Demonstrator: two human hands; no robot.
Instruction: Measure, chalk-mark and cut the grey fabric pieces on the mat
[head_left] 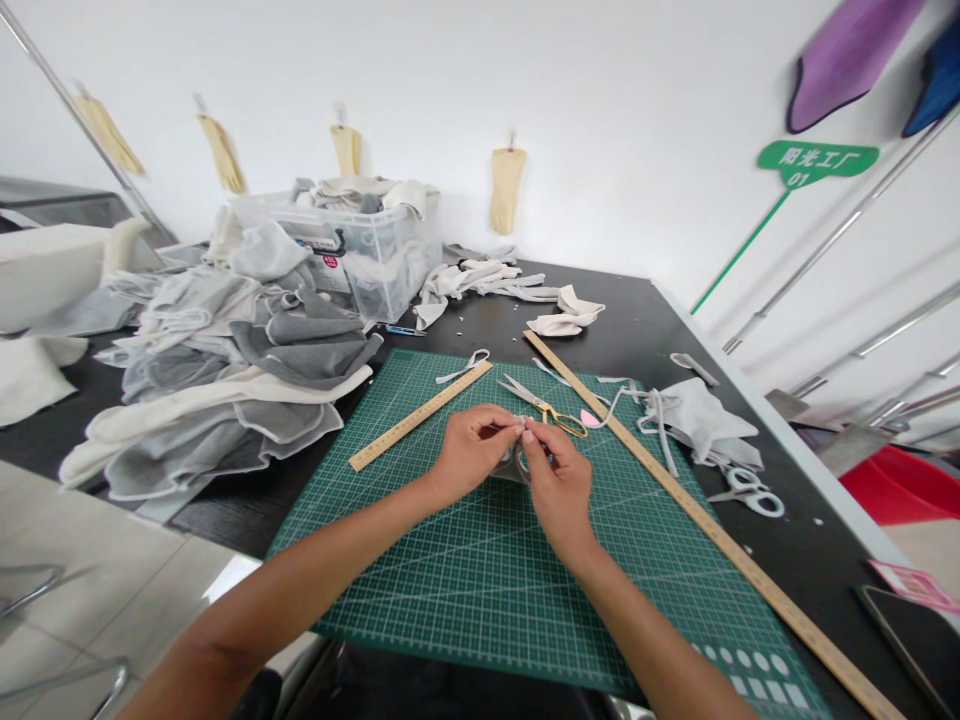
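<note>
Both left hand [471,452] and right hand [560,488] pinch grey fabric [511,467], hanging downward (long axis unclear).

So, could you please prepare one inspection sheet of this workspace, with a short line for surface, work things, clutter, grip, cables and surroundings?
Surface: green cutting mat on a dark table.
Work things: small grey piece in hand; gold-handled scissors and short ruler on the mat; long ruler along its right side.
Clutter: fabric pile on the left, filled clear bin behind; white-handled scissors at right.
Grip: left hand and right hand pinch the grey piece at the fingertips.
Cables: nothing seen.
Surroundings: white wall, green sign at right.
</note>
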